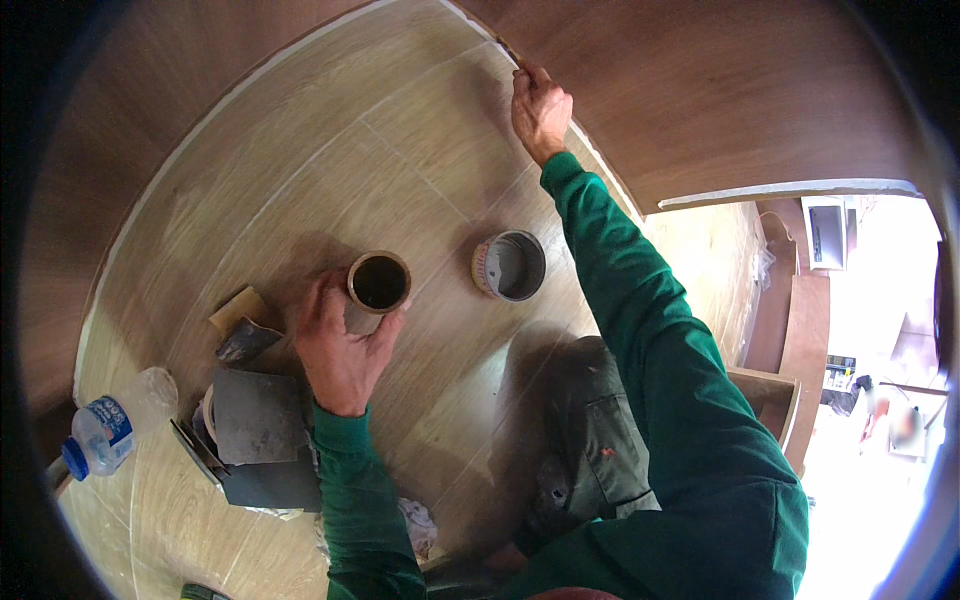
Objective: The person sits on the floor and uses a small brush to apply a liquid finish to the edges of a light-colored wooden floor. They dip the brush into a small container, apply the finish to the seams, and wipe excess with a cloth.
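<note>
My left hand (343, 350) is wrapped round a small round cup (379, 283) with a tan rim and a dark inside, held over the wood-look floor. My right hand (542, 108) reaches far forward and is closed on a thin, brownish tool (508, 52), perhaps a slim brush; its tip is too small to make out. That tool lies at the foot of a brown wood panel (720, 90), beside the white strip (610, 170) along its bottom edge. Between my arms stands an open tin (512, 266) with greyish residue inside.
At left are a folded sandpaper piece (243, 318), dark grey sheets (258, 420) and a plastic bottle (110, 425) with a blue cap. A crumpled cloth (418, 527) lies by my left forearm. Another brown panel (100, 190) curves along the left; an open wooden box (768, 395) stands right.
</note>
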{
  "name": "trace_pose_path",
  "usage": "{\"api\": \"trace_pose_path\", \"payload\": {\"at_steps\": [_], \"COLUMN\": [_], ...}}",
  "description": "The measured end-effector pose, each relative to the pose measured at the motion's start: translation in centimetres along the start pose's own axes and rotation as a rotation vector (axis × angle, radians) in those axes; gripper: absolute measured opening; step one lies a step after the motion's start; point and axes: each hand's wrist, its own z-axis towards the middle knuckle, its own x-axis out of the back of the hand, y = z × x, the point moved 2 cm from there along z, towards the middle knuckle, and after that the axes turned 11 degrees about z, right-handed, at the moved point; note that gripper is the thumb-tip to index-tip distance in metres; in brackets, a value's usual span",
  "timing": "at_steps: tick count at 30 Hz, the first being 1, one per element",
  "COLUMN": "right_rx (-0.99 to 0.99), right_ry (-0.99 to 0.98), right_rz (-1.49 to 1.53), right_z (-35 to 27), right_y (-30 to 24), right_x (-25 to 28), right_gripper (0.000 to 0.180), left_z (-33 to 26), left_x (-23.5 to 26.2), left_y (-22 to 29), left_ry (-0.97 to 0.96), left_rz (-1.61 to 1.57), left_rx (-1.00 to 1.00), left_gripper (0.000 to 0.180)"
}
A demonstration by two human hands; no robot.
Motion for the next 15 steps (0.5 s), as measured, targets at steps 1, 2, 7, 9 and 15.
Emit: {"api": "trace_pose_path", "payload": {"at_steps": [1,2,7,9,15], "right_rx": [-0.022,-0.015,0.004,0.001,-0.035], "right_ry": [-0.007,-0.001,0.016,0.010,-0.011], "right_rz": [-0.021,-0.009,0.014,0.059,0.031], "right_z": [0.0,0.0,-0.5,-0.6,-1.4], "right_y": [0.0,0.1,1.3,1.4,1.5], "right_x": [0.3,0.4,1.1,1.3,2.1], "right_gripper": [0.030,0.030,0.031,0.029,0.031], "left_z": [0.1,0.1,0.0,0.1,-0.1], "left_x": [0.1,0.2,0.0,0.1,0.1], "left_y": [0.1,0.1,0.1,0.1,-0.1], "left_ry": [0.020,0.040,-0.012,-0.013,0.000], "left_rz": [0.008,0.016,0.036,0.037,0.041], "left_rx": [-0.014,-0.028,0.006,0.007,0.008], "left_gripper": [0.054,0.055,0.054,0.054,0.054]}}
